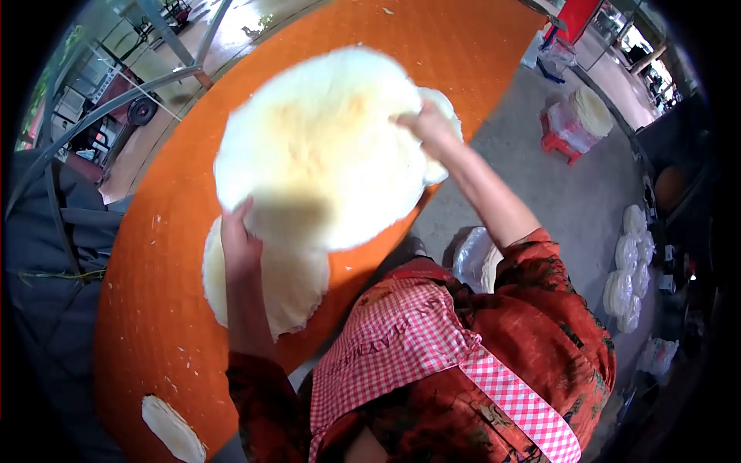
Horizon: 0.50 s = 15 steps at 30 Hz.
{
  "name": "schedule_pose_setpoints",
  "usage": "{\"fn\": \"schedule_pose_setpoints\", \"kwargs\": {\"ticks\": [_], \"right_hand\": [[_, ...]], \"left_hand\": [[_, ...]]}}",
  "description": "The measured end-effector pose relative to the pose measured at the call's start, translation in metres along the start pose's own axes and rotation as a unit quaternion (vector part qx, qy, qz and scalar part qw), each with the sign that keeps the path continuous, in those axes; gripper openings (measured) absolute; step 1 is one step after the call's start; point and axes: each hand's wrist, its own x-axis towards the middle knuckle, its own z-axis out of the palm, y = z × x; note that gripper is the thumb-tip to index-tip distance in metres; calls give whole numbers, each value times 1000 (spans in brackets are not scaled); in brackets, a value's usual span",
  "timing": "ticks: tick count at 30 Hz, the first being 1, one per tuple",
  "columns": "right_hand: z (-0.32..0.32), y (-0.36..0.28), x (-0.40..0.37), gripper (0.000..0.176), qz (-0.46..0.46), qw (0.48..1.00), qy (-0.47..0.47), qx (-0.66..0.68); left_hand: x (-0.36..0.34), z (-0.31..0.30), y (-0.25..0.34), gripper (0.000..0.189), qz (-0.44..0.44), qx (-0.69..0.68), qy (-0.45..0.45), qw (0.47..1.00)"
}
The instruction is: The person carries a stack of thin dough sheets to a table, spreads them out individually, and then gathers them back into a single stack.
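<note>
Orange bench (154,309) outdoors beside a concrete floor. The left hand (239,243) and right hand (427,127) pinch opposite edges of a big pale round sheet (324,147), held above a stack of rounds (297,289). It looks mid-lift; keeping it flat calls for even grips.

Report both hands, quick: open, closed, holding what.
Left hand: closed on the edge of the large pale round sheet.
Right hand: closed on the opposite edge of the same sheet, above the orange table.
</note>
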Motion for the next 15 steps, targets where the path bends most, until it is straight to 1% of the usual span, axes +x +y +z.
{"fn": "schedule_pose_setpoints", "kwargs": {"ticks": [1,2,3,4,5,6,8,9,10,12,13,15], "right_hand": [[-25,-11,12,42,-5,998,-2,58],[-41,-25,16,36,-16,996,23,90],[-61,-26,23,40,-15,994,22,101],[-84,-27,32,44,-13,993,20,114],[-104,-16,42,43,2,991,37,125],[-128,4,56,43,10,994,55,97],[-173,65,77,43,32,994,95,43],[-189,99,80,43,73,992,101,2],[-205,128,83,43,114,987,104,-41],[-228,167,82,39,151,982,110,17],[-236,175,82,37,168,978,113,46],[-239,171,85,36,201,973,99,59]], "left_hand": [[25,21,13,53,-52,-126,15,991],[49,43,27,55,-98,-241,42,965],[75,61,26,56,-120,-320,46,939],[100,78,10,56,-123,-310,61,941],[121,94,-7,56,-131,-302,42,943],[137,116,-26,54,-110,-294,55,948],[156,154,-73,47,-167,-245,38,954],[158,164,-129,45,-221,-203,29,953],[160,174,-173,43,-276,-161,20,947],[137,213,-179,41,-312,-75,100,942],[128,227,-179,41,-328,-30,139,934],[127,228,-184,44,-312,-24,168,935]]}}
